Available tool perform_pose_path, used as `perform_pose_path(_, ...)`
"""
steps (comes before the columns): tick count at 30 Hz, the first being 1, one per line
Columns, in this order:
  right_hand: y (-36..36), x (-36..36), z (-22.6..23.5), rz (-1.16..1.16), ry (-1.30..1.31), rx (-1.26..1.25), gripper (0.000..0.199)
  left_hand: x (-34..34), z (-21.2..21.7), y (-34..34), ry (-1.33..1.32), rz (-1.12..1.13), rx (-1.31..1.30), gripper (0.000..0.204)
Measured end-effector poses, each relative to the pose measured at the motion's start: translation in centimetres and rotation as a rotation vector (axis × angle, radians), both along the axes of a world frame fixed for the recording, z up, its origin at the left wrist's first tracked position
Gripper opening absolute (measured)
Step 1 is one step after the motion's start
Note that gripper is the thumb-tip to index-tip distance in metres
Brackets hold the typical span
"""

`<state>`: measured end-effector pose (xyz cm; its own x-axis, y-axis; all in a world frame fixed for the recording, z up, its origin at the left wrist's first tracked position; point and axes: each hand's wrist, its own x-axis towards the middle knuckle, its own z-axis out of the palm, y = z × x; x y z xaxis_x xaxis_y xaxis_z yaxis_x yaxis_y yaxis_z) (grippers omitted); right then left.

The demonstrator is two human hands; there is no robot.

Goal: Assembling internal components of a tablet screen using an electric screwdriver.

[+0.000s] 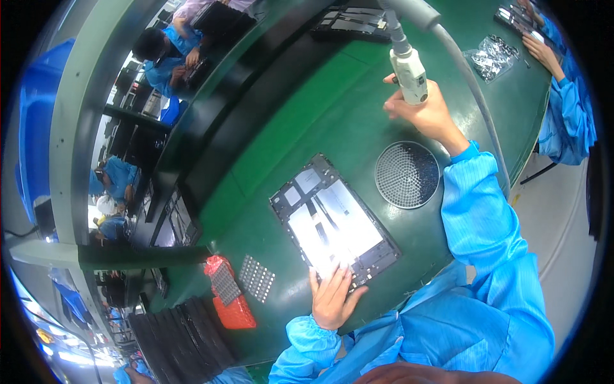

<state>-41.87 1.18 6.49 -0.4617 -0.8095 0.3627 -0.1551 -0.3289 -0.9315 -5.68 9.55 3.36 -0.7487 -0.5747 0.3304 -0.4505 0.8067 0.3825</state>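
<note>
An opened tablet [377, 251] lies on the green table in front of me, its silvery battery and dark circuit parts showing. My left hand [330, 298] rests on its near edge, fingers stretched out over the battery's lower end. Farther off and to the right, my right hand [427, 115] is wrapped round a white electric screwdriver [409, 77] with a grey cable at its top. Its tip is hidden by the hand. Between the tablet and my right arm sits a round screw tray [407, 175] with a grid of holes, its right part filled with dark screws.
Left of the tablet lie a sheet of small dark pads [257, 279] and a red pouch [235, 312]. Black stacked trays [182, 336] stand at the lower left. A clear bag of small parts [494, 59] lies far right, near a co-worker's hands [542, 52]. A green post [73, 128] rises at left.
</note>
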Motion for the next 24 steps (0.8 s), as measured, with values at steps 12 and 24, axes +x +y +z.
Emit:
perform_pose_path(12,0.0,0.5,-0.5,-0.112,0.085,0.047,0.035,-1.5,-1.4,-5.7,0.63,0.291,0.288,0.059)
perform_pose_path(24,2.4,4.7,2.3,0.047,-0.107,-0.127,0.041,-4.1,-3.7,-10.6,0.86,0.326,0.357,0.064)
